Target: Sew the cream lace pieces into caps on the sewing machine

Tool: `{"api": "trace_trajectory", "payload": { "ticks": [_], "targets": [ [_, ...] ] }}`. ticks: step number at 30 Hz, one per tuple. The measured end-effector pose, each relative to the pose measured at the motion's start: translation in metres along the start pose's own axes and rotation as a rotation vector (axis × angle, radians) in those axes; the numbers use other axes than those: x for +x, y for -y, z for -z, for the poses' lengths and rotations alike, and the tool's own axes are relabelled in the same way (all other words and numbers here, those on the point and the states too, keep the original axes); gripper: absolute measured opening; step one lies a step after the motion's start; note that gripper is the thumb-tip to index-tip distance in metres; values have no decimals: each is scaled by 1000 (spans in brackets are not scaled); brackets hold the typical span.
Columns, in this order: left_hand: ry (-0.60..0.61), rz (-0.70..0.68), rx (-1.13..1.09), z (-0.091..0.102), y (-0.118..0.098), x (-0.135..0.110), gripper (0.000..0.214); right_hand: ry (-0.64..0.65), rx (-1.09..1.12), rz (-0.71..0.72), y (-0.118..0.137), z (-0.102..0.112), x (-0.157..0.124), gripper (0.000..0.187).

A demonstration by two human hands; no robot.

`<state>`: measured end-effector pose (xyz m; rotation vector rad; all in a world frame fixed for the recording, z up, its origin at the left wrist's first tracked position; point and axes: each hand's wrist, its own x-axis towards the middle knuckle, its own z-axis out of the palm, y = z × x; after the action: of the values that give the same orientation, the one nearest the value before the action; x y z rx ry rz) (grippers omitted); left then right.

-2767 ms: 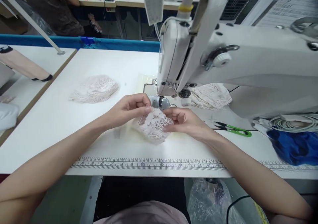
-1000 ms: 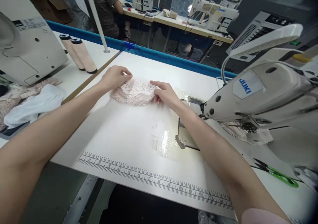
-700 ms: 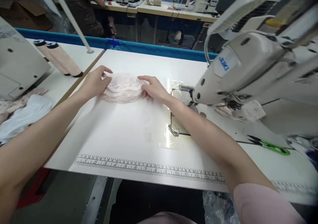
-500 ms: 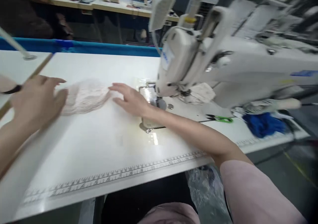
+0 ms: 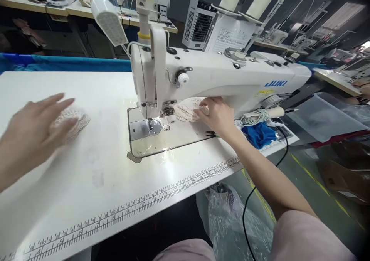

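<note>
My left hand (image 5: 37, 133) hovers with spread fingers over a small stack of pale lace pieces (image 5: 82, 123) at the left of the white table. The hand covers part of that stack, and its fingers are not closed on it. Under the arm of the white sewing machine (image 5: 219, 74) lies a second pale lace bundle (image 5: 185, 110), right of the needle area. My right hand (image 5: 218, 116) has its thumb and fingers closed on the right edge of this bundle. Dark-bladed thread snips (image 5: 211, 134) show just below my right wrist, their handle mostly hidden.
A metal needle plate (image 5: 144, 129) is set into the tabletop. Blue cloth (image 5: 258, 135) and a coiled cord (image 5: 254, 117) lie at the table's right end. A printed ruler (image 5: 141, 205) runs along the front edge. Clear plastic (image 5: 231, 222) hangs below.
The view has swung right. My right hand has moved from the left lace stack to the lace bundle under the machine arm. My left hand remains by the left stack.
</note>
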<state>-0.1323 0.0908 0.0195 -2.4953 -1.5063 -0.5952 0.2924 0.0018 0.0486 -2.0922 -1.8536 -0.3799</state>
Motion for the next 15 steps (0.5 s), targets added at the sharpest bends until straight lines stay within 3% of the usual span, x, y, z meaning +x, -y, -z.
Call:
{"api": "trace_trajectory", "payload": {
  "ticks": [3,7,10,12,15],
  "targets": [
    [28,-106,-150,6,-46,-2,58,69,28,-30,-1,5,7,13],
    [131,-147,-230,9,-93,-8,41,105,112,120,24,13,-8,10],
    [352,-86,-282,7,-115,-10,34,287,215,284,62,16,-33,12],
    [374,-43,-342,3,-125,-11,33,443,342,393,91,15,-52,12],
    [381,-9,-417,-2,-132,-15,33,571,671,534,124,13,-76,7]
  ]
}}
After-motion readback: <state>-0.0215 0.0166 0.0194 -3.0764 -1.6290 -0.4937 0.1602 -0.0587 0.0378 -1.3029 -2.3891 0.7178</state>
